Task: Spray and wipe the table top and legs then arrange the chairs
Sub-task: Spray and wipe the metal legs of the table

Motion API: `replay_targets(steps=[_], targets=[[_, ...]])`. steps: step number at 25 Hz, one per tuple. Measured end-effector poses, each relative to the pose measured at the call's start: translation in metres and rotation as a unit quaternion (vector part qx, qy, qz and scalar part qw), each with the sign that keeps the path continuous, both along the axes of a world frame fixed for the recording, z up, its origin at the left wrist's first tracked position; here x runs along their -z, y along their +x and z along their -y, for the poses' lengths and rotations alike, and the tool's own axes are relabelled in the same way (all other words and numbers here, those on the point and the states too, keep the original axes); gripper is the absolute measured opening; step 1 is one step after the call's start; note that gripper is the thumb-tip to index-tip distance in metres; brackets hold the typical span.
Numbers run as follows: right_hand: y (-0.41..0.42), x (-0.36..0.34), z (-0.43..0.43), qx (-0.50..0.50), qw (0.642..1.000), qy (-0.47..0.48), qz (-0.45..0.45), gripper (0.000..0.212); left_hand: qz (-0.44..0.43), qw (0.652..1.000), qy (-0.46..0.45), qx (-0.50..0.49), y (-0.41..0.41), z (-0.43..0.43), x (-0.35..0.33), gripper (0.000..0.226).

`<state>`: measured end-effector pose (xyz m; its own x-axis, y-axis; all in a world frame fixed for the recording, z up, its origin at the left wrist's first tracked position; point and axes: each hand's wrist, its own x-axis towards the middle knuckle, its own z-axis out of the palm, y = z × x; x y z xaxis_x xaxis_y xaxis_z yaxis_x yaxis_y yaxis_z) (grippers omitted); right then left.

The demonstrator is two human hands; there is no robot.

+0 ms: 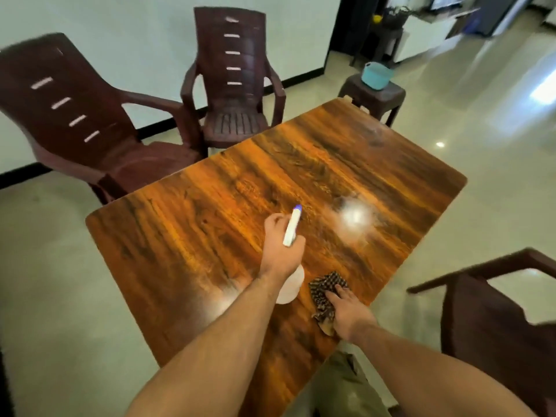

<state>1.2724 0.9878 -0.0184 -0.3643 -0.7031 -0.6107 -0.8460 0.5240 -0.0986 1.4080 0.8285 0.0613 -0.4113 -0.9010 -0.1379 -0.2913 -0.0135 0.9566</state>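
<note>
Surface (210, 236): wood, long axis running away from the person. Bottle (291, 228): gripped in left hand (279, 251), nozzle aimed toward the far end. Cloth (326, 285): just right of the bottle, pressed under the flat fingers (338, 293) of the right hand (347, 310), likely wiping next.

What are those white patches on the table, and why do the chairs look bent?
Head view: the patches are glare, light reflecting off the glossy table top; the wide-angle lens bows the chairs at the edges; far background is soft.
</note>
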Motion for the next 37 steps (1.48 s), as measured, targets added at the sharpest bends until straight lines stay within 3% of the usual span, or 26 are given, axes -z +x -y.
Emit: replay_targets(steps=[2,6,9,14,17,21,23,27,32,37], targets=[[-0.042,0.006,0.017,-0.024,0.999,-0.027,-0.004,0.064,0.016,1.0,-0.003,0.016,-0.032,-0.006,0.001,0.056],[-0.144,0.025,0.053,-0.076,0.994,-0.078,0.016,0.073,0.125,0.987,-0.08,0.063,-0.132,-0.008,0.007,0.067],[-0.217,0.036,0.067,-0.112,0.99,-0.084,0.03,0.072,0.197,0.977,-0.082,0.014,-0.211,-0.012,0.003,0.063],[-0.337,0.036,0.077,-0.084,0.992,-0.092,-0.012,0.065,0.207,0.976,-0.061,-0.026,-0.303,-0.007,-0.004,0.057],[-0.387,0.039,0.09,-0.065,0.992,-0.104,-0.028,0.065,0.24,0.967,-0.08,0.017,-0.357,0.011,-0.002,0.053],[-0.403,0.04,0.087,-0.166,0.981,-0.098,0.032,0.074,0.287,0.941,-0.139,0.113,-0.424,0.035,0.018,0.056],[-0.435,0.042,0.09,-0.193,0.977,-0.093,0.017,0.078,0.305,0.931,-0.151,0.136,-0.457,0.045,0.028,0.058],[-0.539,0.046,0.119,-0.142,0.985,-0.09,-0.022,0.077,0.342,0.918,-0.134,0.15,-0.522,0.058,0.041,0.059],[-0.658,0.05,0.177,-0.172,0.978,-0.115,-0.009,0.074,0.401,0.911,-0.076,0.058,-0.606,0.08,0.05,0.051],[-0.71,0.038,0.211,-0.317,0.943,-0.1,0.035,0.07,0.431,0.902,-0.016,-0.02,-0.68,0.087,0.036,0.036]])
